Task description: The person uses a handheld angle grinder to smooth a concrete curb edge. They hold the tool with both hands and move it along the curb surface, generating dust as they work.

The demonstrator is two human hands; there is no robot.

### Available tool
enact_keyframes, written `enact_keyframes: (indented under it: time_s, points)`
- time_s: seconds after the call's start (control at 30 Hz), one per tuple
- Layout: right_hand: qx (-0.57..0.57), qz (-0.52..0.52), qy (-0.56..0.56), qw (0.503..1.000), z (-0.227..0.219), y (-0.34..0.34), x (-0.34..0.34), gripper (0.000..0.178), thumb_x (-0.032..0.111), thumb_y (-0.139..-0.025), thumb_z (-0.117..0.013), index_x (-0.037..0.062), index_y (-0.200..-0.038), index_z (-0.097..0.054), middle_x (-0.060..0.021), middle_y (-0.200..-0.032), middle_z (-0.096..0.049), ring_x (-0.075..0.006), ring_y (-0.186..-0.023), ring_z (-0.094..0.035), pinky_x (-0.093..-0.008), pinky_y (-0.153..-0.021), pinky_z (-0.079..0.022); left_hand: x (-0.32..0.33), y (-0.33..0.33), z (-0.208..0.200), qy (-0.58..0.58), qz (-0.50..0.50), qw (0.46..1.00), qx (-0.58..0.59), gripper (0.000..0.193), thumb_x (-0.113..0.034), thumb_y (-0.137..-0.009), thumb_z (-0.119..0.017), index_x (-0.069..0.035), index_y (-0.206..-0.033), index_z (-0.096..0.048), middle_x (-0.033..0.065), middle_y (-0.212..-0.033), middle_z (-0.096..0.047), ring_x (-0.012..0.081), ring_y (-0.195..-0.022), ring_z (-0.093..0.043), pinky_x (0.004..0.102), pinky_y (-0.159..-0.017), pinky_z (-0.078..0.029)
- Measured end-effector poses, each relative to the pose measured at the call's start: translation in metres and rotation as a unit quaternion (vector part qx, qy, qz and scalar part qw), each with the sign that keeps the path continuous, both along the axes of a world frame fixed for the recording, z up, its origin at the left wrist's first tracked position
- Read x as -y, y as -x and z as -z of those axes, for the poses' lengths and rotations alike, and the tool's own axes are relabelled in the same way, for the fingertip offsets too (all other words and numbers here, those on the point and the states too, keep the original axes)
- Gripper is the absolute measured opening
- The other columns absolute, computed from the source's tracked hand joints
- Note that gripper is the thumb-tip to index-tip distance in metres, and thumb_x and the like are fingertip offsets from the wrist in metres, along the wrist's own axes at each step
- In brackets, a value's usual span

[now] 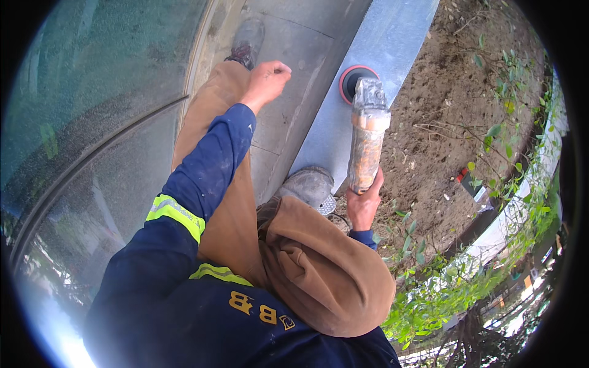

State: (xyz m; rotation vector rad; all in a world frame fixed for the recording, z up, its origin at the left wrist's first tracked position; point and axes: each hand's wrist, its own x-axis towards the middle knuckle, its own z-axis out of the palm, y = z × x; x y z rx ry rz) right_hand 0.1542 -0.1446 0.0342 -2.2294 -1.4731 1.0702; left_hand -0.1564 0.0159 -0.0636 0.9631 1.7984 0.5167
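My right hand grips the rear of an angle grinder, whose body is worn and smeared with pale dust. At its far end a dark round pad with a red rim lies on the smooth grey stone slab. My left hand is over my left knee, off the tool. Its fingers are curled closed, and nothing shows in them.
Left of me a dusty glass pane stands in a metal frame. Paving tiles run below the slab. One dusty shoe is by the slab's near end. To the right lies bare soil with leafy plants.
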Motion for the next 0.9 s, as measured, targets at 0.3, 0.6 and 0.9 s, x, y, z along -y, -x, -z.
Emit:
enact_keyframes:
  time_s: [0.3, 0.6, 0.9]
  points:
    - [0.007, 0.009, -0.001, 1.0, 0.003, -0.021, 0.021, 0.086, 0.0, -0.079, -0.073, 0.0083, -0.154, -0.032, -0.0306, -0.115, -0.07, -0.0457, -0.109, -0.069, -0.0482, -0.09, -0.057, 0.01, -0.057, -0.059, -0.404, 0.16, 0.897, -0.082, 0.021, -0.008, -0.085, -0.067, -0.005, -0.105, -0.072, 0.0139, -0.108, -0.071, 0.0317, -0.102, -0.067, 0.04, -0.091, -0.054]
    - [-0.022, 0.053, 0.068, 0.996, 0.001, -0.01, 0.075, 0.09, -0.001, -0.076, -0.072, 0.0154, -0.155, -0.031, -0.0322, -0.109, -0.069, -0.0513, -0.103, -0.067, -0.0528, -0.085, -0.057, 0.043, -0.186, -0.073, -0.403, 0.456, 0.792, -0.048, 0.015, -0.022, -0.082, -0.072, -0.008, -0.089, -0.07, 0.0076, -0.095, -0.068, 0.0265, -0.102, -0.065, 0.0453, -0.108, -0.043]
    - [-0.024, 0.107, -0.001, 0.994, 0.012, -0.012, 0.004, 0.088, -0.003, -0.075, -0.07, 0.0129, -0.152, -0.033, -0.0308, -0.106, -0.07, -0.0491, -0.103, -0.069, -0.0532, -0.082, -0.058, -0.048, -0.22, -0.07, -0.489, 0.406, 0.77, -0.051, 0.013, -0.017, -0.075, -0.068, -0.004, -0.075, -0.069, 0.0115, -0.086, -0.07, 0.0309, -0.095, -0.068, 0.047, -0.102, -0.048]
